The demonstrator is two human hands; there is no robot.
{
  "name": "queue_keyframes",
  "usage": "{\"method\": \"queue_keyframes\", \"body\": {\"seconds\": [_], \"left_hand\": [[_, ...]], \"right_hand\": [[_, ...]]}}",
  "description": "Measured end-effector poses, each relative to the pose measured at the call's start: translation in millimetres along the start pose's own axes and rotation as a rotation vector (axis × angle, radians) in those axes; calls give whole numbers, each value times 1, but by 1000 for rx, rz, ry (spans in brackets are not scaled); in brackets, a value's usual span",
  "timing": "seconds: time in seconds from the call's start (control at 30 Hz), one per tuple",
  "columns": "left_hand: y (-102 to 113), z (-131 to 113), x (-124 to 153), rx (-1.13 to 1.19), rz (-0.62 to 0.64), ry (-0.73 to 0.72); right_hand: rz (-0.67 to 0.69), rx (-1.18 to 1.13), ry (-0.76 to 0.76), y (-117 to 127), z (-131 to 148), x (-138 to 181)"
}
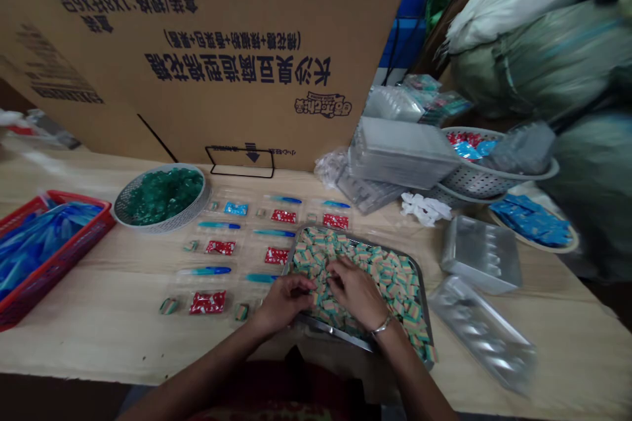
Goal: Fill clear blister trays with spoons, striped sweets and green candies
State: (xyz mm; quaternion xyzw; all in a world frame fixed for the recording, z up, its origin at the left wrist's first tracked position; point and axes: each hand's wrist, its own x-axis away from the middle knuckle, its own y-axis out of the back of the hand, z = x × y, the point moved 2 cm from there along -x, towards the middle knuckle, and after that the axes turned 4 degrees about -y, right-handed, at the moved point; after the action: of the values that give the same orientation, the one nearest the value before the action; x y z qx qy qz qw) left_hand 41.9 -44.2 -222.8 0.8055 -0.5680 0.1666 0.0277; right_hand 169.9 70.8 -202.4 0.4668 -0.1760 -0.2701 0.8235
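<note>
Metal tray (pixel 336 332) heaped with striped pieces (pixel 397 276) sits close to the body, presumably so both hands can dip in easily. The left hand (pixel 286 299) curls over the tray's near left edge, the right hand (pixel 356 289) over its middle, fingertips bunched; whether either pinches a piece, I cannot tell. Plastic packs (pixel 184 301) lie left of the tray, apparently spread for easy reach.

The tray (pixel 336 331) lies right of the bowl (pixel 172 224) and basket (pixel 62 270), before the carton (pixel 237 105).

Packing workshop (seemingly), stacked trays (pixel 402 152), carton (pixel 237 99); sacks (pixel 536 56)
</note>
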Motion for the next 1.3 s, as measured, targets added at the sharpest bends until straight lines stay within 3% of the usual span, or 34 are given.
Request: {"method": "queue_keyframes", "body": {"seconds": [0.13,0.23,0.33,0.77,0.93,1.0,1.17,1.3], "left_hand": [[0,0,0,5,-9,-15],[0,-2,1,13,-44,-26],[-2,-4,1,22,-73,-60],[10,-14,12,93,-60,-18],[23,-9,18,241,-121,49],[29,-9,20,254,-160,49],[44,-21,30,219,-160,-56],[61,-22,35,206,-216,-158]], "right_hand": [[-72,20,-26,7,1,7],[-68,-211,22,15,6,17],[29,-424,92,18,19,25],[23,-624,-28,-14,31,14],[211,-791,-58,-21,41,5],[211,-772,-35,-24,47,-2],[44,-589,57,-26,70,-12],[141,-588,82,-26,89,-23]]}}
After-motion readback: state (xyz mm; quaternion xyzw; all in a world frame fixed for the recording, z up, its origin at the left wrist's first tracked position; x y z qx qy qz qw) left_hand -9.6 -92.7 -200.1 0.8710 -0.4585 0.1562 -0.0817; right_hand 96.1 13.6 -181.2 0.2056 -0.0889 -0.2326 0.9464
